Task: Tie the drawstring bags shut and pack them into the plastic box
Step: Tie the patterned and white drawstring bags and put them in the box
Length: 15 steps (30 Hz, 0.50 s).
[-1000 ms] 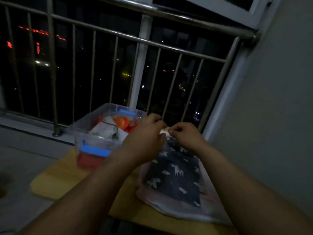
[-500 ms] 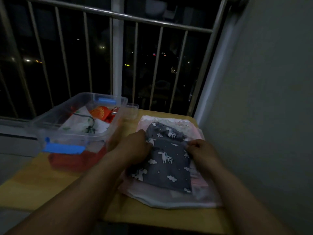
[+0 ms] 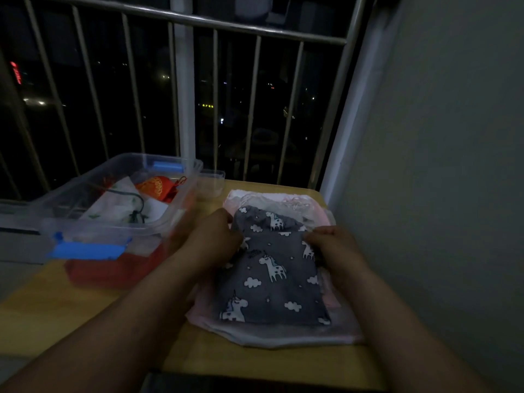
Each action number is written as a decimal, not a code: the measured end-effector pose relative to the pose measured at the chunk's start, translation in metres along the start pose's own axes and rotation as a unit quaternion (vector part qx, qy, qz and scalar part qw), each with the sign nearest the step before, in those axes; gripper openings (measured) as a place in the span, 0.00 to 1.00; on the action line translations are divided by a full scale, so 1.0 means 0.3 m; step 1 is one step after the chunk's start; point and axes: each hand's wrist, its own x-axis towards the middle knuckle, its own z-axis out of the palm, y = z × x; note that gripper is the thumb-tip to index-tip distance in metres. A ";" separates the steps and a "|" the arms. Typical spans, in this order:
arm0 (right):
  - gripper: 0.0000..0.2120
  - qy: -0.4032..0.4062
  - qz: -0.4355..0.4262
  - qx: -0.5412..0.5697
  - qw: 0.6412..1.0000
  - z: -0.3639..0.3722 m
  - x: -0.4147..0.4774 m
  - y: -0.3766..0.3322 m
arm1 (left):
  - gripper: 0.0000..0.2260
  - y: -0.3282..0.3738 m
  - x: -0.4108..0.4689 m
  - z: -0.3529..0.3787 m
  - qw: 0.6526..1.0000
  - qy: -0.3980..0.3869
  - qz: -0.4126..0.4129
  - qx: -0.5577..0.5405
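On the right half of the desk (image 3: pixel 85 321), a grey bag (image 3: pixel 272 279) printed with unicorns lies flat on top of a pile (image 3: pixel 283 336) of pale bags, its gathered mouth pointing away from the person. The left hand (image 3: pixel 209 242) grips the bag's left edge near the mouth, fingers curled in against the cloth. The right hand (image 3: pixel 334 248) pinches the right edge opposite it. Left of the pile stands the open box (image 3: pixel 113 225), holding a white bag (image 3: pixel 119 202) and a red bag (image 3: pixel 158 187). Behind runs a railing (image 3: pixel 255 32); a wall (image 3: pixel 439 165) stands on the right.
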 end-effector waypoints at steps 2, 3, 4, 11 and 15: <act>0.10 -0.042 0.086 0.093 0.991 -0.002 -0.004 -0.008 | 0.13 0.013 -0.010 -0.015 1.000 -0.004 -0.003 -0.015; 0.13 -0.059 0.115 0.118 0.985 -0.001 -0.005 -0.010 | 0.15 0.022 -0.016 -0.022 0.999 -0.009 -0.006 -0.038; 0.13 -0.074 0.130 0.132 0.980 -0.004 -0.010 -0.014 | 0.16 0.030 -0.021 -0.027 0.997 -0.018 -0.016 -0.069; 0.16 -0.128 0.115 0.090 0.981 -0.032 -0.021 -0.011 | 0.13 0.013 -0.025 -0.041 0.953 -0.100 -0.101 -0.266; 0.15 -0.153 0.139 0.109 0.972 -0.042 -0.042 -0.007 | 0.07 0.006 -0.019 -0.027 0.942 -0.078 -0.075 -0.317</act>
